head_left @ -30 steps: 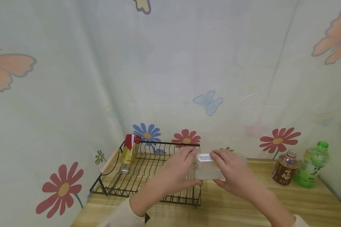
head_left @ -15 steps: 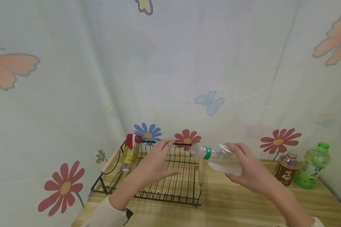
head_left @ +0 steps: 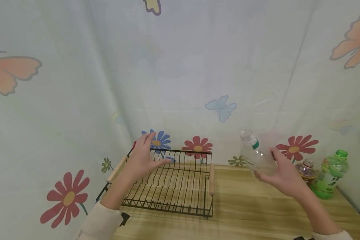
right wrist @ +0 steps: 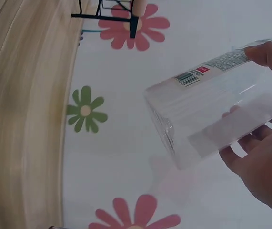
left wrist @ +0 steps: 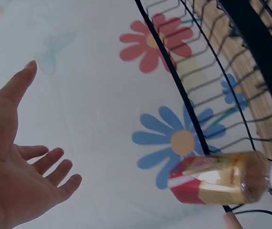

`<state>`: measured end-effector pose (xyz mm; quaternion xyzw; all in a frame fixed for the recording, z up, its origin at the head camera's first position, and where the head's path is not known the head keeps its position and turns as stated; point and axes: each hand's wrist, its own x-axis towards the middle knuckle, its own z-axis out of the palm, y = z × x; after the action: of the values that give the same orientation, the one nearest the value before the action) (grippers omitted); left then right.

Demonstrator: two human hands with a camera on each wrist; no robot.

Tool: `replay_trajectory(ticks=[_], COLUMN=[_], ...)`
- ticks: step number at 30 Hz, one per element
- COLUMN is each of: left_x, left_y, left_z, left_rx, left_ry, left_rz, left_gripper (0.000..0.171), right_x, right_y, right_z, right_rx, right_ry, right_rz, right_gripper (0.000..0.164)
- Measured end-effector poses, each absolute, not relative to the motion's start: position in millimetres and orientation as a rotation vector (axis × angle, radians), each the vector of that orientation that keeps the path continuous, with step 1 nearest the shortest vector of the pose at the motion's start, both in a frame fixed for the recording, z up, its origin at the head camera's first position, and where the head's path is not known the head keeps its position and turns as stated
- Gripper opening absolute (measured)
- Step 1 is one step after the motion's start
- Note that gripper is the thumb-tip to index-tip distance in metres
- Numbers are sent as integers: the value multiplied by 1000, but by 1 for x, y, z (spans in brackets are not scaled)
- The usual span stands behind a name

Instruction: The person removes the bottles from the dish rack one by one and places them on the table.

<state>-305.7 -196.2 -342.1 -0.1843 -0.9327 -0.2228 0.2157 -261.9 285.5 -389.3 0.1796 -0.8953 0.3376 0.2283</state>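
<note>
Tilted in the air over the table's right half is a clear plastic bottle with a green band at its neck. My right hand grips its body, thumb on one side and fingers round the other, as the right wrist view shows with the labelled bottle. My left hand is raised over the left part of the black wire dish rack, fingers apart and holding nothing. Close to that hand, a red and yellow bottle stands neck down in the rack; the hand mostly covers it in the head view.
At the table's right stand a brown-labelled bottle, partly behind my right wrist, and a green bottle. The rack has wooden handles, such as the right handle. A flower-printed curtain hangs behind the wooden table.
Both hands were at the clear bottle; the left let go and moved left over the rack. My right hand carried the bottle rightward, and it turned from lying level to neck up.
</note>
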Motion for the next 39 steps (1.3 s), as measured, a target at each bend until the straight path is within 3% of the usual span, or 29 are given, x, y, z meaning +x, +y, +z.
replay_trajectory(ticks=[11, 16, 22, 30, 39], left_x=[-342, -352, -359, -366, -373], left_y=[-246, -258, -265, -273, -279], left_z=[-367, -388, -406, -418, -432], left_rx=[-120, 31, 104, 133, 148], left_ry=[-2595, -2624, -2609, -2649, -2698], left_rz=[-944, -950, -949, -963, -981], left_gripper=[114, 115, 115, 114, 111], right_x=[-274, -280, -285, -289, -288], right_y=[328, 343, 355, 367, 365], right_z=[-420, -437, -453, -468, -475], right_rx=[309, 248, 231, 102, 45], right_ry=[-2464, -2476, -2449, -2528, -2549], right_rz=[1230, 1306, 1359, 1343, 1255], right_gripper=[97, 95, 88, 101, 102])
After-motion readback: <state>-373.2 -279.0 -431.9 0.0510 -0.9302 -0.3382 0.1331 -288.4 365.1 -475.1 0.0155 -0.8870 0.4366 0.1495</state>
